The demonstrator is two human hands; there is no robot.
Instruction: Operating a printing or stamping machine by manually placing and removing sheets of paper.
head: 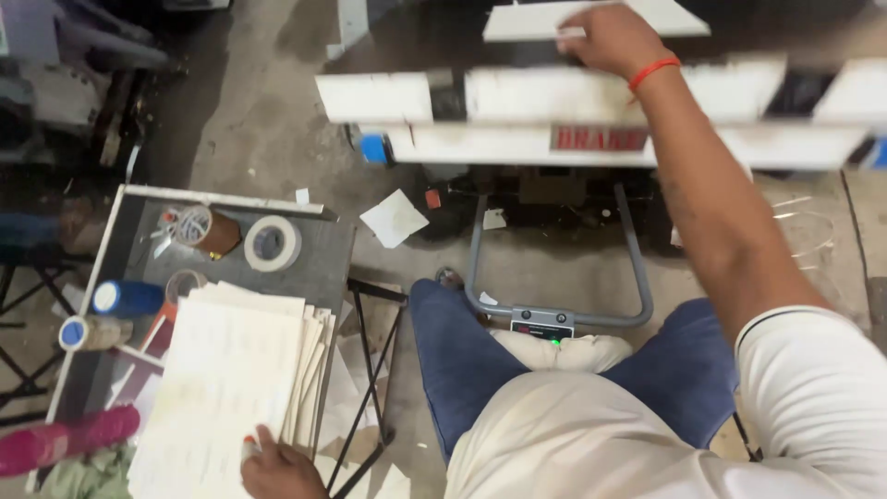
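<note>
Upper right of frame: our right hand (612,39) reaches out over the white machine table (517,97), fingers curled down onto a white sheet (527,18) lying at the top edge; the picture is blurred there, so we cannot tell whether they pinch it or only press on it.
Lower left of frame: our left hand (277,469) rests on the near end of a stack of cream sheets (231,379), fingers bent over the stack's edge, touching the top sheet rather than lifting it.
Step in hand: we judge this as handling one sheet on the machine while the other hand steadies the supply stack.
Next move calls for: as we read it, a flat, square placing of the far sheet, and a clean parting of a single sheet from the stack, since the sheets lie fanned and close together.
Tray at left: a shallow grey tray (319,263) on a folding stand holds the stack, a white tape roll (272,243), a brown roll (205,229) with small bits inside, and two blue-capped tubes (125,298).
Lower centre: a grey tubular frame (554,314) stands between our knees, with a small green light.
Floor: paper scraps (394,218) lie near the machine.
</note>
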